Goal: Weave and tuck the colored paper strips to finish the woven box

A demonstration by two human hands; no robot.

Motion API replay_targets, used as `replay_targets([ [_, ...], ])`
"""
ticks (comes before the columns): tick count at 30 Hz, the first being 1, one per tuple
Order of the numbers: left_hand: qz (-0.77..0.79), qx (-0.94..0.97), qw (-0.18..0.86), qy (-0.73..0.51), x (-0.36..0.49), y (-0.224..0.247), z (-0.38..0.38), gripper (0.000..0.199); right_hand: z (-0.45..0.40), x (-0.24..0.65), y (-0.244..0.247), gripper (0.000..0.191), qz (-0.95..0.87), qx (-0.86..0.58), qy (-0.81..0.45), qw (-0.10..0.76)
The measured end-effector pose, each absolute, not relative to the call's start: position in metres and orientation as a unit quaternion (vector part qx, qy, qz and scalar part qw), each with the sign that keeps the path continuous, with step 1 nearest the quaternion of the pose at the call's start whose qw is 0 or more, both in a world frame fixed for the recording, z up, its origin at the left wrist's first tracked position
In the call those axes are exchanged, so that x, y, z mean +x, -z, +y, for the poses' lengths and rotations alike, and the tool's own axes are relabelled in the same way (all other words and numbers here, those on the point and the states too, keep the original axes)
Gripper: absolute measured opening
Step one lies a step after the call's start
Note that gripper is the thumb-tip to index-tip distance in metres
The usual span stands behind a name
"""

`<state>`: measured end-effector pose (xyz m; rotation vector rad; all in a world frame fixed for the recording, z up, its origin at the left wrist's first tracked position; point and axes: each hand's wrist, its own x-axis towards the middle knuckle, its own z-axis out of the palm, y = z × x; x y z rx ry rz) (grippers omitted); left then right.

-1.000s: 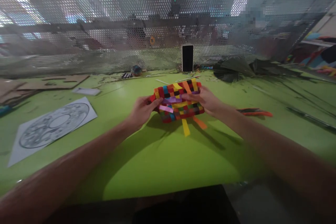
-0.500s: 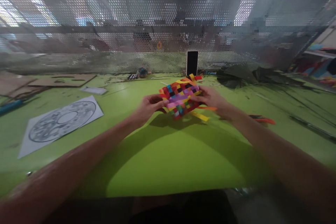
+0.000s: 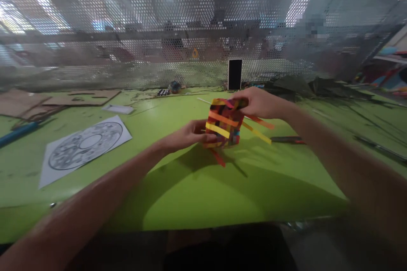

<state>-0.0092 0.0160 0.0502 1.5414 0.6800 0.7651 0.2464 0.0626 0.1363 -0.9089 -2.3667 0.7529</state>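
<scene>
A small box-like piece woven from colourful strips (image 3: 223, 125) is held up over the green table, with loose orange, yellow and red strip ends sticking out to the right and below. My left hand (image 3: 187, 135) pinches its lower left side between thumb and fingers. From above, my right hand (image 3: 256, 102) grips its upper right corner, with the fingertips partly hidden. Behind my right forearm lies a dark tool with red on its handle (image 3: 288, 139), probably scissors, partly covered by the arm.
On the left lie a paper with a printed ring pattern (image 3: 85, 142), cardboard pieces (image 3: 81, 98) and a blue-handled tool (image 3: 19, 133). A phone-like dark panel (image 3: 234, 75) stands against the perforated metal screen (image 3: 136, 61). Dark leaf-like sheets (image 3: 321, 89) lie at back right.
The woven piece has been turned to show another face, with its loose ends swung around. My right hand has shifted up to its top corner; my left stays at the left side.
</scene>
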Motion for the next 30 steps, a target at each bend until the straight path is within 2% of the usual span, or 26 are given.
replay_targets([
  [2, 0.321, 0.652, 0.583, -0.364, -0.002, -0.041, 0.015, 0.031, 0.059, 0.231, -0.154, 0.019, -0.882, -0.328, -0.26, 0.219],
  [3, 0.336, 0.638, 0.574, -0.388, 0.001, -0.036, 0.016, 0.027, 0.054, 0.225, -0.164, 0.022, -0.883, -0.331, -0.226, 0.244],
  [7, 0.379, 0.509, 0.577, -0.514, 0.009, -0.02, 0.026, 0.027, 0.004, 0.221, -0.195, 0.015, -0.855, -0.319, -0.013, 0.409],
  [10, 0.4, 0.378, 0.601, -0.58, 0.014, -0.017, 0.032, 0.026, -0.033, 0.228, -0.178, 0.014, -0.773, -0.329, 0.001, 0.542],
  [11, 0.397, 0.353, 0.606, -0.592, 0.016, -0.017, 0.033, 0.025, -0.037, 0.229, -0.164, 0.012, -0.786, -0.327, -0.02, 0.524],
  [13, 0.385, 0.332, 0.612, -0.606, 0.018, -0.019, 0.032, 0.024, -0.033, 0.229, -0.129, 0.01, -0.851, -0.334, -0.141, 0.381],
  [14, 0.376, 0.333, 0.614, -0.609, 0.02, -0.02, 0.031, 0.023, -0.026, 0.227, -0.111, 0.019, -0.845, -0.361, -0.214, 0.332],
  [16, 0.36, 0.337, 0.617, -0.613, 0.022, -0.022, 0.028, 0.021, -0.007, 0.225, -0.082, 0.035, -0.795, -0.401, -0.32, 0.325],
  [18, 0.353, 0.33, 0.621, -0.617, 0.024, -0.022, 0.024, 0.02, 0.01, 0.222, -0.065, 0.047, -0.761, -0.422, -0.364, 0.331],
  [21, 0.373, 0.301, 0.617, -0.624, 0.027, -0.02, 0.022, 0.023, 0.024, 0.218, -0.06, 0.049, -0.785, -0.428, -0.299, 0.334],
  [24, 0.38, 0.299, 0.606, -0.632, 0.027, -0.016, 0.023, 0.025, 0.03, 0.21, -0.062, 0.033, -0.809, -0.419, -0.218, 0.349],
  [27, 0.357, 0.317, 0.608, -0.634, 0.027, -0.011, 0.025, 0.027, 0.035, 0.203, -0.059, 0.027, -0.821, -0.4, -0.202, 0.354],
  [30, 0.354, 0.33, 0.608, -0.63, 0.027, -0.01, 0.025, 0.03, 0.037, 0.204, -0.055, 0.034, -0.802, -0.412, -0.236, 0.362],
])
